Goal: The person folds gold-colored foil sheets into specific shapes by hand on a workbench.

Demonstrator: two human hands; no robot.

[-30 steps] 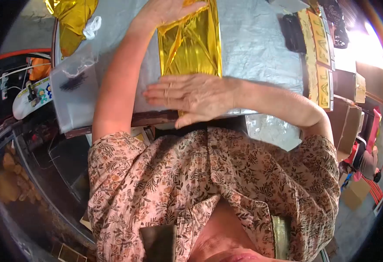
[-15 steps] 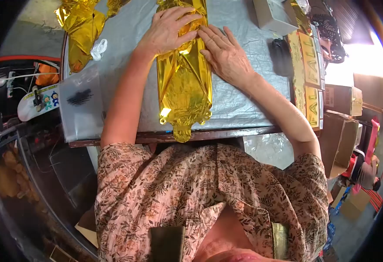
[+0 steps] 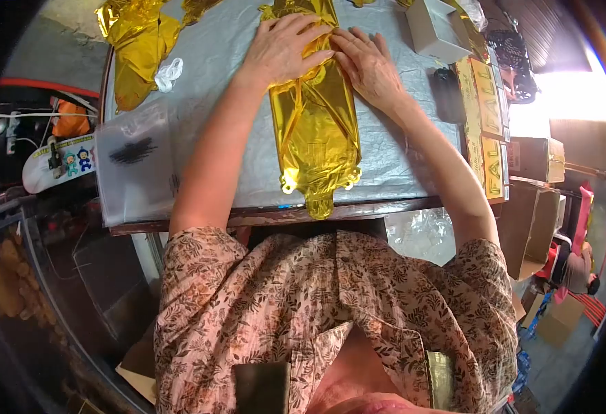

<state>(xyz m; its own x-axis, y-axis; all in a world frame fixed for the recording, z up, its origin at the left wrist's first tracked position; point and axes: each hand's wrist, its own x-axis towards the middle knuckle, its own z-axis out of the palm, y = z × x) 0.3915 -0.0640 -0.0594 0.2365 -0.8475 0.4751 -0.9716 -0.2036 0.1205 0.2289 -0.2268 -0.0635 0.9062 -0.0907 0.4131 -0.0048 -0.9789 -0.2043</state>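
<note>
A deflated gold foil balloon (image 3: 317,138) lies folded lengthwise into a long strip on the covered table, its tab hanging slightly over the near edge. My left hand (image 3: 290,50) rests across its upper part, fingers stretched toward the right and thumb out. Beside it, at the strip's right edge, my right hand (image 3: 374,71) lies with extended fingers whose tips touch the foil near the left fingers. Both hands are open and press on the foil rather than grip it. The far end of the strip runs out of the top of the view.
Another crumpled gold foil balloon (image 3: 141,52) lies at the left, near a white ribbon bundle (image 3: 168,74). A clear plastic bag (image 3: 137,165) covers the left front corner. On the right are a white open box (image 3: 438,27), a black object (image 3: 446,94) and boxes lettered FALL (image 3: 493,165).
The strip's near end has swung to the right. Both hands have slid slightly right along with the foil, still flat on it. The camera view has shifted a little.
</note>
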